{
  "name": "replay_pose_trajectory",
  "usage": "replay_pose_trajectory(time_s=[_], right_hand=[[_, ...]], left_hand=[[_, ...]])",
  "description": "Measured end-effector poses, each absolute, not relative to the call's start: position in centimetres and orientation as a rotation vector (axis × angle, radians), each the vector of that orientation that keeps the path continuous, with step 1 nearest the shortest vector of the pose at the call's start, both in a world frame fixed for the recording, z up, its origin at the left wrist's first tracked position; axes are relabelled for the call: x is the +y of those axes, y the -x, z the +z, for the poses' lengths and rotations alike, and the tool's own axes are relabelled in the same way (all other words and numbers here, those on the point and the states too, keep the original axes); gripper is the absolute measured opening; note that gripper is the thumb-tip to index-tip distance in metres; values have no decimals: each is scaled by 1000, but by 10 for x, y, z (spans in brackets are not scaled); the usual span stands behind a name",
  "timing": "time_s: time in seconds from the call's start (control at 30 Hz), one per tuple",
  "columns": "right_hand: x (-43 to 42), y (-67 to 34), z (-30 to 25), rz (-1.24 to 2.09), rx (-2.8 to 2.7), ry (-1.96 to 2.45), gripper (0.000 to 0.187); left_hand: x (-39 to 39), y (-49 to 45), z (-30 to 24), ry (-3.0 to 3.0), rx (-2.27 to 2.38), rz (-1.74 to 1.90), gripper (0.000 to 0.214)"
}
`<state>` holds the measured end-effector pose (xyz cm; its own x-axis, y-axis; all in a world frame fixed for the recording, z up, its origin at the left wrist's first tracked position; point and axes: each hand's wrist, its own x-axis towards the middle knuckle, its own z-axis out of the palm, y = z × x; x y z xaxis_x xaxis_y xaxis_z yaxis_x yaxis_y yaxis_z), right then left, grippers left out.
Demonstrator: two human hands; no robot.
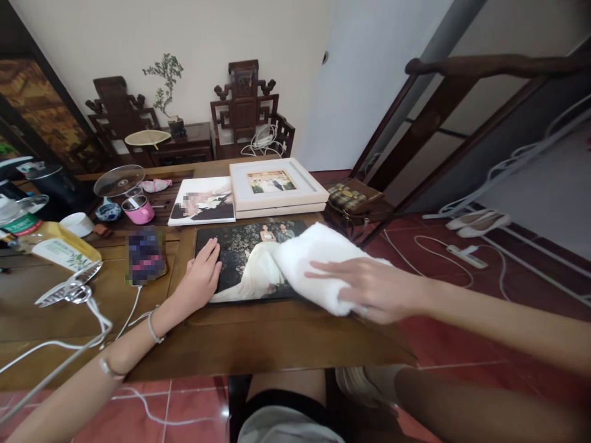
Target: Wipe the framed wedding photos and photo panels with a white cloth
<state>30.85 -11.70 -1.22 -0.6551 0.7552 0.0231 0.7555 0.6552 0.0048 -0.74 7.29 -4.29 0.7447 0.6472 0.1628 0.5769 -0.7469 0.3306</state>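
A dark wedding photo panel [252, 261] lies flat on the wooden table [295, 344] in front of me. My left hand [206, 275] rests on its left edge with the fingers stretched out, holding nothing. On the panel's right part is a folded, fluffy white cloth [318, 258], which hides that side of the picture. My right hand [369, 286] grips the cloth from the right and presses it against the panel; a slight blur softens the fingers.
Behind the panel lie a white photo album [203, 200] and a cream box [279, 184]. To the left are a phone [146, 255], a pink mug [138, 210], a pump bottle [60, 243] and a hair clip [74, 286]. A brown handbag [353, 197] stands at right.
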Motion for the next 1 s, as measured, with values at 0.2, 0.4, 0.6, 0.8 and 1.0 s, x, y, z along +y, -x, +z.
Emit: replay_pose_trajectory(time_s=[0.2,0.4,0.6,0.8,1.0], right_hand=[[-126,-280,-1,-13,-2959,1103,15],[-96,-275,8,-66,-2821,1465,25],[-57,-298,10,-30,-2610,1855,30],[-73,-282,0,-49,-2538,1812,31],[-120,-265,4,46,-2565,1774,33]], left_hand=[[74,6,-42,-2713,943,394,49],[74,6,-39,-2739,917,345,48],[73,4,-37,-2740,924,322,49],[76,5,-42,-2729,911,369,50],[76,5,-43,-2732,895,391,49]])
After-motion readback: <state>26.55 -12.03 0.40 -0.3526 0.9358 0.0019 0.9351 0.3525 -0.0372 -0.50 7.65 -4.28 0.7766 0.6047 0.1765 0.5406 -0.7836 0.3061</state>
